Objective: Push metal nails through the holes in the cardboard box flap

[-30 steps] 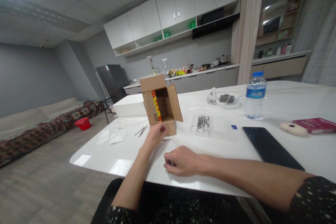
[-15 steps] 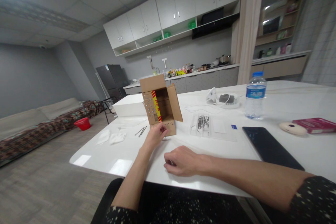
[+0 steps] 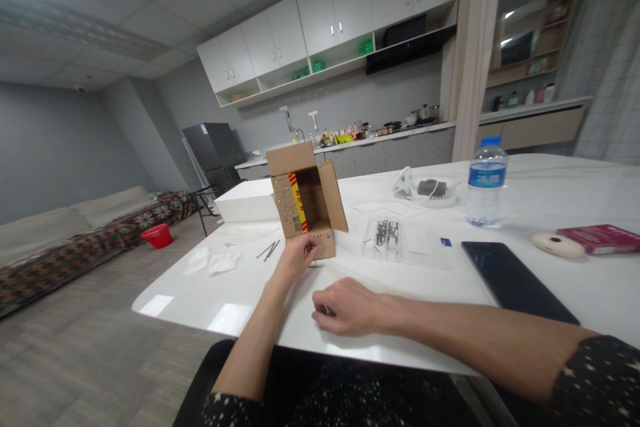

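Observation:
An open cardboard box [image 3: 325, 203] stands on the white table with its flaps spread, and a red and yellow strip runs down its front. Small shiny pieces dot its left flap [image 3: 285, 205], and a row of small dark marks crosses the lower flap [image 3: 326, 246]. My left hand [image 3: 299, 255] is at that lower flap, fingers pinched together; anything between them is too small to make out. Nearer the table's front edge, my right hand [image 3: 345, 307] rests loosely curled, with no object showing in it. A thin dark piece [image 3: 316, 265] lies just below my left hand.
Right of the box sits a clear plastic case [image 3: 387, 239] of small metal pieces. Beyond it are a phone [image 3: 517, 281], a water bottle [image 3: 486, 183] and a dark red box [image 3: 600, 239]. Thin metal rods [image 3: 271, 250] and white packets [image 3: 223, 263] lie to the left.

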Action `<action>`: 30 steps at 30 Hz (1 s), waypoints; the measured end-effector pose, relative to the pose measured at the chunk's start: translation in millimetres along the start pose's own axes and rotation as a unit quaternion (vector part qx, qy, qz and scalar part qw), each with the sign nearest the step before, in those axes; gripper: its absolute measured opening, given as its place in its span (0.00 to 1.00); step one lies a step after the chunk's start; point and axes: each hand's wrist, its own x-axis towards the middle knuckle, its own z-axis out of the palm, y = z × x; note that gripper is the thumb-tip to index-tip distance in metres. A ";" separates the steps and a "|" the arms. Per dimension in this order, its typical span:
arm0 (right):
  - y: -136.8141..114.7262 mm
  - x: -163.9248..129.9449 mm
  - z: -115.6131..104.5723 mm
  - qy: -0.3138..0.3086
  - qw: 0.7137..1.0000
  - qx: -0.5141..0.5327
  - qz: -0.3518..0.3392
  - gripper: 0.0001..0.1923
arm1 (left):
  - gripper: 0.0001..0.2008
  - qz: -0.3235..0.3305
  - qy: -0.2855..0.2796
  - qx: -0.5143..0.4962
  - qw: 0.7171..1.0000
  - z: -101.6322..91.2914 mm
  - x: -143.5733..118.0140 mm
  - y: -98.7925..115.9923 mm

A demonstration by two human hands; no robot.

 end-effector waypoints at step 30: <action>2.0 -0.1 4.2 0.017 1.000 0.006 -0.003 0.13 | 0.10 0.010 0.014 0.016 1.000 -2.6 -3.6 4.9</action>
